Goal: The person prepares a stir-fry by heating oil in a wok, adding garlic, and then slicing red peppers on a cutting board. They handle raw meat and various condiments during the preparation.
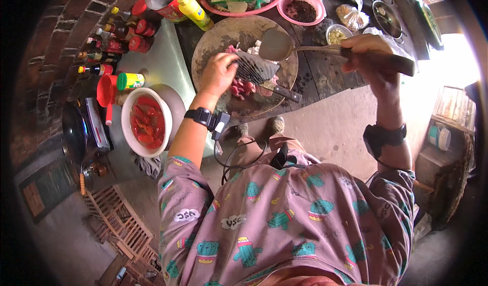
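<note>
My right hand (368, 59) grips the dark handle of a metal wok spatula (276, 45), its blade held over the far right part of a round wooden chopping board (211, 34). A cleaver (259, 67) with a ridged-looking dark blade lies over the board, its riveted handle pointing to the lower right. At the blade's left end is my left hand (221, 72), fingers bent; whether it grips the blade or only touches it is unclear. Red meat pieces (242, 88) lie on the near side of the blade and pale pieces (254, 49) on the far side.
Left stand a white bowl (126, 122) of red food in liquid, a red plastic ladle (106, 91) and several sauce bottles (108, 45). A yellow bottle (194, 11) touches the board's far edge. Beyond are a pink bowl (322, 9), a small bowl of garlic cloves (337, 36) and a pot (385, 17).
</note>
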A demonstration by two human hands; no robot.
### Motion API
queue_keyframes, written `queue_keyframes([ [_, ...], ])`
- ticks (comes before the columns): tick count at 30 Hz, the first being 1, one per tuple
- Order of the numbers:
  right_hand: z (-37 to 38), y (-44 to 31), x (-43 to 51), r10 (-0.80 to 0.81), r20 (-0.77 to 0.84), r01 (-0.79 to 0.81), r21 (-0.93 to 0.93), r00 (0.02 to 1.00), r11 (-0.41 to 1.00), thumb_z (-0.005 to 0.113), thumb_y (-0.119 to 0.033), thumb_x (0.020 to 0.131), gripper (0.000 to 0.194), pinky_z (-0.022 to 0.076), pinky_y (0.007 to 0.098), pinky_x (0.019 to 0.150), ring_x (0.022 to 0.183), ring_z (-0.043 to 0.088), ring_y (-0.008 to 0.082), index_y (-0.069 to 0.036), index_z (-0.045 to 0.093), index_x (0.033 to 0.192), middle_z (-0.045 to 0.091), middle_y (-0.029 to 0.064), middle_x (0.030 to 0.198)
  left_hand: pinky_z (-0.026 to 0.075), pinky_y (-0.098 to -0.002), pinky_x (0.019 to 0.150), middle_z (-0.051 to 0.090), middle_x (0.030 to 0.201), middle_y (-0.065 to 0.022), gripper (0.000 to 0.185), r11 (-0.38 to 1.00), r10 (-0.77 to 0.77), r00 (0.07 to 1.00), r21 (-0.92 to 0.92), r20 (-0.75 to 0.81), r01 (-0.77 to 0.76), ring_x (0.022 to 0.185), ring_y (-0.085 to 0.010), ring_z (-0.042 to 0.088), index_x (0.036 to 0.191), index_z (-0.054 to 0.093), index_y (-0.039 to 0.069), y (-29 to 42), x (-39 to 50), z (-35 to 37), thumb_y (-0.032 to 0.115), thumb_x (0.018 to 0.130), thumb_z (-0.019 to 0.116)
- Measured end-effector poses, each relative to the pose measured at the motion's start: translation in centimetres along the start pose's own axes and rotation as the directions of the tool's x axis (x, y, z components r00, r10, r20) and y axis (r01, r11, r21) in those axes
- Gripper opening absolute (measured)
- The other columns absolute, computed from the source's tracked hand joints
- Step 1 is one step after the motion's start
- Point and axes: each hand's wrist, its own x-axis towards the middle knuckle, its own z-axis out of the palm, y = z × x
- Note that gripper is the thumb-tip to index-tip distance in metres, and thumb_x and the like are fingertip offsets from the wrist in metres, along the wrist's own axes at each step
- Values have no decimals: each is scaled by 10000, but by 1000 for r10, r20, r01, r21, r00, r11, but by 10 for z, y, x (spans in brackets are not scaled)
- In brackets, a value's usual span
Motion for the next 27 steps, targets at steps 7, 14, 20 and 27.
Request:
queue_keyframes([
  [7, -49, 4, -21, 83, -188, -119, -185, 979, 976, 544, -91, 912, 167, 560, 285, 671, 795, 641, 159, 15, 580, 1035, 642, 139, 1004, 459, -344, 923, 572, 1109, -33, 414, 885, 418, 826, 35, 379, -464, 1023, -240, 528, 1129, 618, 136, 66, -10, 54, 184, 726, 703],
  [14, -69, 14, -48, 103, -266, -142, -128, 958, 982, 552, -115, 923, 143, 539, 256, 611, 676, 641, 137, -5, 580, 1009, 655, 141, 989, 438, -371, 809, 564, 888, -37, 150, 789, 490, 763, 159, 422, -594, 936, -233, 514, 873, 569, 97, 78, -4, 100, 138, 730, 581],
  [20, -84, 16, -63, 84, -305, -104, -49, 949, 993, 542, -93, 919, 116, 539, 254, 620, 663, 643, 145, 1, 567, 982, 651, 141, 1004, 430, -384, 873, 565, 965, -97, 273, 781, 471, 791, 231, 391, -580, 1002, -281, 513, 968, 566, 76, 99, -9, 53, 84, 696, 589],
  [27, -62, 19, -50, -70, -147, 76, 34, 987, 997, 579, -48, 852, 107, 552, 299, 702, 799, 653, 199, 23, 568, 932, 613, 181, 1063, 418, -404, 913, 551, 1052, -86, 389, 939, 316, 914, 57, 253, -340, 1049, -316, 490, 990, 558, 68, 103, -53, -36, -17, 613, 603],
])
